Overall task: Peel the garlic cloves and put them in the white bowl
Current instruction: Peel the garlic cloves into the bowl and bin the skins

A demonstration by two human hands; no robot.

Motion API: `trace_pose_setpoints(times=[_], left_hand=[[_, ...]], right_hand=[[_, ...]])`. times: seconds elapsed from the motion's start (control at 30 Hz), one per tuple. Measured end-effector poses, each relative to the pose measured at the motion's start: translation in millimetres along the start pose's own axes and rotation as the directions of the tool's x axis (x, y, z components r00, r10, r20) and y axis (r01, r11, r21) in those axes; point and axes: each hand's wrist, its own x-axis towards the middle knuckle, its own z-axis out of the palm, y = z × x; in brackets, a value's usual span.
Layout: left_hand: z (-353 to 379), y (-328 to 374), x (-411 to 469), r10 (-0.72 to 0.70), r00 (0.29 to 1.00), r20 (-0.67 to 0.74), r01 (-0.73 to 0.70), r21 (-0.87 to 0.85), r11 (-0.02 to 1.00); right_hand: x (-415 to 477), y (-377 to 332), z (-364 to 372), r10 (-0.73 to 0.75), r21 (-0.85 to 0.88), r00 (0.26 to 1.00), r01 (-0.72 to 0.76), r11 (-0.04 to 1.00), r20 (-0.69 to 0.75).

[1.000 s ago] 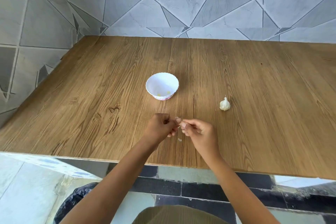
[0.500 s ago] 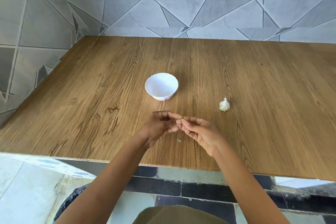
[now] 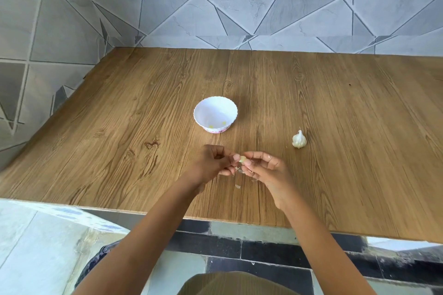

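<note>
Above the near worktop, in the head view, your left hand and right hand both pinch one garlic clove in a narrow fingertip grip, while the white bowl sits just beyond them and the garlic bulb lies apart to the right.

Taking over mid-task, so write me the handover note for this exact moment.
Hands: left hand and right hand both pinch one garlic clove between them, above the table.
Things: white bowl stands beyond the hands; the garlic bulb lies to its right, apart.
Done: two small yellowish pieces, likely peeled cloves, lie in the bowl; a skin scrap lies on the table.
Left: finish peeling this clove, drop it in the bowl, then do the bulb's cloves.
</note>
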Motion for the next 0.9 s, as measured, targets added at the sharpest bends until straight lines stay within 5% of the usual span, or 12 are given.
trace_pose_setpoints(times=[0.13,0.23,0.43,0.63,0.9], left_hand=[[6,-3,-2,0.196,0.975,-0.105,-0.168,0.228,0.959],[6,-3,-3,0.241,0.969,-0.053,-0.226,0.205,0.952],[3,-12,1,0.274,0.962,-0.006,-0.263,0.251,0.932],[2,-15,2,0.557,0.828,0.068,-0.466,0.636,0.615],[8,-9,5,0.257,0.966,-0.030,-0.225,0.393,0.892]], right_hand=[[1,-3,3,0.124,0.168,0.991,-0.115,0.979,-0.046],[3,-8,3,0.213,0.346,0.977,-0.204,0.916,0.011],[8,-12,2,0.225,0.316,0.974,-0.215,0.924,0.004],[9,-7,4,0.148,0.170,0.989,-0.143,0.975,-0.020],[2,-5,5,0.066,0.260,0.998,-0.062,0.964,-0.008]])
